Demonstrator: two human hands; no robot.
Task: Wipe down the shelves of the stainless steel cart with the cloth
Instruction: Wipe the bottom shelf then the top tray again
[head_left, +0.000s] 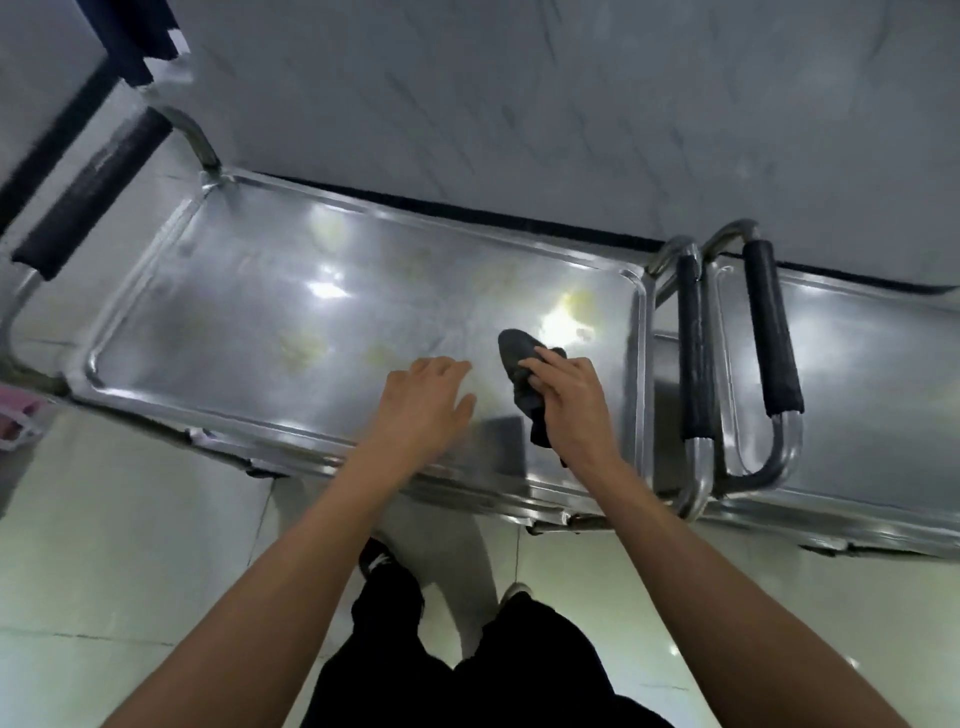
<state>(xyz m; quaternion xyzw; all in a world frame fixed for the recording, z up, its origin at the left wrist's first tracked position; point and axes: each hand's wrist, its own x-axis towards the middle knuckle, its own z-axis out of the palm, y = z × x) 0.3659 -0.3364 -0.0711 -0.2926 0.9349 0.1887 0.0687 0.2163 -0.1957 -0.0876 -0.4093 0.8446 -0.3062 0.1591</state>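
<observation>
The cart (156, 312) is polished steel, its top shelf a shallow rectangular tray with a raised rolled rim and rounded corners, glaring with reflected light and blotched with pale yellowish smears just beyond the fingertips of both hands. The cloth (519, 374) is dark grey, soft and crumpled into a long bunch; it lies on the shelf under the right hand (566, 410), whose fingers curl over it and hold it, one end poking out past the fingertips and the other trailing back beside the wrist. The left hand (423, 400) hovers or rests just left of the cloth, fingers loosely spread and holding nothing; whether it touches the steel cannot be told. Two carts show: a second cart (857, 374) stands to the right of the right hand. Three tubular handles with black foam grips are visible. The floor (130, 545) is pale glossy tile; behind stands a grey marbled wall (519, 104).
</observation>
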